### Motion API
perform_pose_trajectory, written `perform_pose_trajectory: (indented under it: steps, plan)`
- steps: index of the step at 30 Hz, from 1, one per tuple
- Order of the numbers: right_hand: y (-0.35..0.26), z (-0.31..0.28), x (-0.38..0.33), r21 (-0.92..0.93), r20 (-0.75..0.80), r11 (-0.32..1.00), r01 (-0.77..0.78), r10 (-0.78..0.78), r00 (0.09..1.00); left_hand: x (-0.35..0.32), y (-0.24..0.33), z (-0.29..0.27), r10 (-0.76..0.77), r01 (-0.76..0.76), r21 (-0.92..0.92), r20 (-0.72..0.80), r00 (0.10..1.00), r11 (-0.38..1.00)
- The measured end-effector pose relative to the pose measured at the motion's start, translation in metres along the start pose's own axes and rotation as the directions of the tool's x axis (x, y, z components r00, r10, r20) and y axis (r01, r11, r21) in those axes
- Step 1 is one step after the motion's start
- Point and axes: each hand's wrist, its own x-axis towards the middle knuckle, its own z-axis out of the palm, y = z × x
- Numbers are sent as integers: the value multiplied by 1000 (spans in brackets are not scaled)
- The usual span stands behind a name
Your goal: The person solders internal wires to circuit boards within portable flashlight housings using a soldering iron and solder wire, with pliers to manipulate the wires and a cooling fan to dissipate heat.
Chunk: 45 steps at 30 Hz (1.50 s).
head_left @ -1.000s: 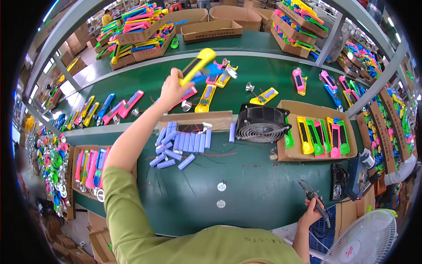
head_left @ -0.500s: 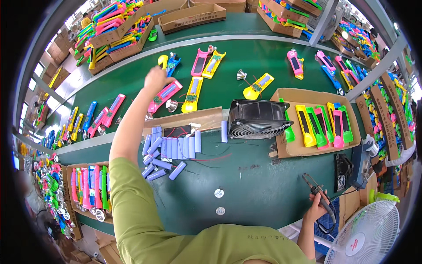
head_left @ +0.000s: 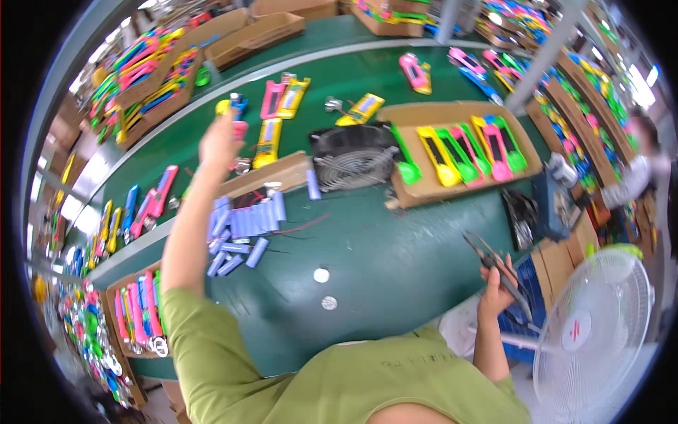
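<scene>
Soldering iron (head_left: 521,297) sits in the right hand (head_left: 496,288), lower right of the frame, tip pointing up-left over the green table (head_left: 395,261). Fingers closed round the dark handle. Should be light and stiff; tip likely hot and easy to damage, so hold by the handle only. Purple battery cells (head_left: 256,219) lie left of centre, some in a row, others loose. Smooth and round, probably heavy for their size, may roll; grip mid-barrel, one at a time. Left hand (head_left: 220,146) is out at upper left, well apart from the right, blurred over the green belt (head_left: 173,145) beside a pink lamp (head_left: 239,131); can't tell if it grips anything. Yellow lamp (head_left: 223,107) and blue lamp (head_left: 240,106) lie just past its fingertips. Shells look like light, stiff, slick plastic: take by the long side edges.
</scene>
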Motion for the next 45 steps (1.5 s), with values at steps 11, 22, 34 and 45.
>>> perform_pose_trajectory:
  steps: [11,22,34,45]
  plan:
    - [30,80,185,-540,472,557,631,-420,775,-181,93,-110,-307,310,-795,164,937,521]
    - [58,119,243,-648,592,543,533,-81,802,-297,215,-82,-408,306,-406,-194,892,861]
    - [-32,59,103,97,516,960,264,-275,811,-265,232,-85,633,-477,-529,158,758,702]
    - [32,35,5,-119,661,599,792,-548,513,-283,233,-71,167,26,-827,145,975,562]
